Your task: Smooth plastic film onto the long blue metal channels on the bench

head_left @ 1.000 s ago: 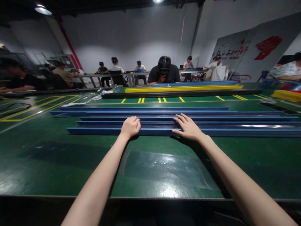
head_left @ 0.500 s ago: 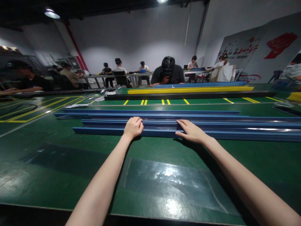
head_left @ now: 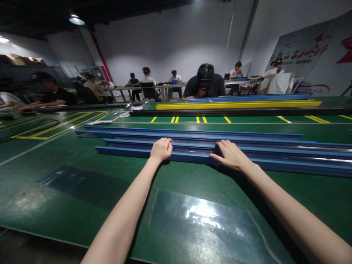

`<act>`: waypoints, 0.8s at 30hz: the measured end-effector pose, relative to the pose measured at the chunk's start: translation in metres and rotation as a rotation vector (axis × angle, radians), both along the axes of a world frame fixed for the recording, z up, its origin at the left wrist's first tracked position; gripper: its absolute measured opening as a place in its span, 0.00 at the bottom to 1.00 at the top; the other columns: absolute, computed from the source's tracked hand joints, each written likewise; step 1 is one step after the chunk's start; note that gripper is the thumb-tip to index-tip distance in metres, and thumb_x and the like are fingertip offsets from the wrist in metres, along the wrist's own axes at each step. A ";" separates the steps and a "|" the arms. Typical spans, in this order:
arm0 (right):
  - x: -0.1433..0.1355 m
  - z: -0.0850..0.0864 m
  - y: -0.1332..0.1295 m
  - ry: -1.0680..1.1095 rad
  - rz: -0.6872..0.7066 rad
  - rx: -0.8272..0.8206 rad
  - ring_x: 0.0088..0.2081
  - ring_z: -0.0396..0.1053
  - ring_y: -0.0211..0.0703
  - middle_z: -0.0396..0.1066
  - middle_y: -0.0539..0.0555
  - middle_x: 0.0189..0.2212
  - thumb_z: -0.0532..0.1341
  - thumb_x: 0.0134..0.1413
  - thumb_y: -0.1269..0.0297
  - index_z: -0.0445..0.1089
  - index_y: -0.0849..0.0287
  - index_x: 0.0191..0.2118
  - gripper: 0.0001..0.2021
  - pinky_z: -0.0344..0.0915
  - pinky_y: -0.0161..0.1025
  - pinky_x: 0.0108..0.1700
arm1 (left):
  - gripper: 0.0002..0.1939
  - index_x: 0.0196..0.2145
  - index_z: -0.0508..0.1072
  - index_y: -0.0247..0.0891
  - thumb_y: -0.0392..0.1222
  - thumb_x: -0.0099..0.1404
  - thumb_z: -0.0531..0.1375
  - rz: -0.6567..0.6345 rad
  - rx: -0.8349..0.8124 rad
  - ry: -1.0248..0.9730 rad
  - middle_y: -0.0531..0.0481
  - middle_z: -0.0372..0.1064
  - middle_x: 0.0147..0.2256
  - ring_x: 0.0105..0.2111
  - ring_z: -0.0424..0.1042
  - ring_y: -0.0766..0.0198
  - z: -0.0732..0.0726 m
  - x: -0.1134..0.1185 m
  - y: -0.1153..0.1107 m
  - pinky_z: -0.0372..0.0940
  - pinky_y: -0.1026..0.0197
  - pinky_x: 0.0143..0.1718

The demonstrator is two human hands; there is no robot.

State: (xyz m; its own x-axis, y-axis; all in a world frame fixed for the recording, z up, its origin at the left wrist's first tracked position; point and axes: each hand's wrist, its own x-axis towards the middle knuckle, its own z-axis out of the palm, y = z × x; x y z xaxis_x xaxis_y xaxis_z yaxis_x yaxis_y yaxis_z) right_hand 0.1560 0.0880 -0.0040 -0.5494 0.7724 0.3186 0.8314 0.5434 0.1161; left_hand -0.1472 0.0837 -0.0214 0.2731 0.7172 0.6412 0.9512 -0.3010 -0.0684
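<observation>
Several long blue plastic channels lie side by side across the green table. My left hand (head_left: 161, 149) is closed over the nearest blue channel (head_left: 191, 155), its fingers curled beyond the front wall and mostly hidden. Further right along this channel is my right hand (head_left: 230, 154), with the thumb against the front wall and the bent fingers reaching inside. Behind it, touching or nearly touching, runs another blue channel (head_left: 132, 131). A clear plastic sheet (head_left: 220, 220) lies flat between my forearms.
Beyond the blue channels lie a long black strip (head_left: 236, 111) and a yellow strip (head_left: 236, 105). A person in dark clothes (head_left: 205, 82) leans over the far side. Crumpled clear plastic (head_left: 137, 107) sits left of the strips. More people sit at tables behind.
The view has turned slightly left, so everything sits further right. My right fingers have bent more over the nearest channel. My left hand keeps its place on it.
</observation>
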 end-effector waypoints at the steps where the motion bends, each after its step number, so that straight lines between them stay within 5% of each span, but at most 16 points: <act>1: 0.000 0.000 0.002 -0.002 -0.002 -0.001 0.40 0.62 0.52 0.66 0.63 0.38 0.41 0.54 0.41 0.64 0.64 0.41 0.30 0.58 0.44 0.40 | 0.14 0.36 0.71 0.33 0.35 0.60 0.46 0.001 -0.004 -0.008 0.44 0.72 0.33 0.35 0.69 0.59 0.000 0.000 0.001 0.64 0.58 0.37; 24: -0.007 -0.004 0.040 0.009 -0.116 0.030 0.39 0.61 0.50 0.66 0.61 0.36 0.41 0.56 0.46 0.64 0.61 0.37 0.25 0.55 0.42 0.39 | 0.14 0.33 0.72 0.35 0.38 0.60 0.47 0.075 -0.109 0.095 0.44 0.70 0.33 0.35 0.67 0.59 0.006 0.003 0.031 0.62 0.59 0.38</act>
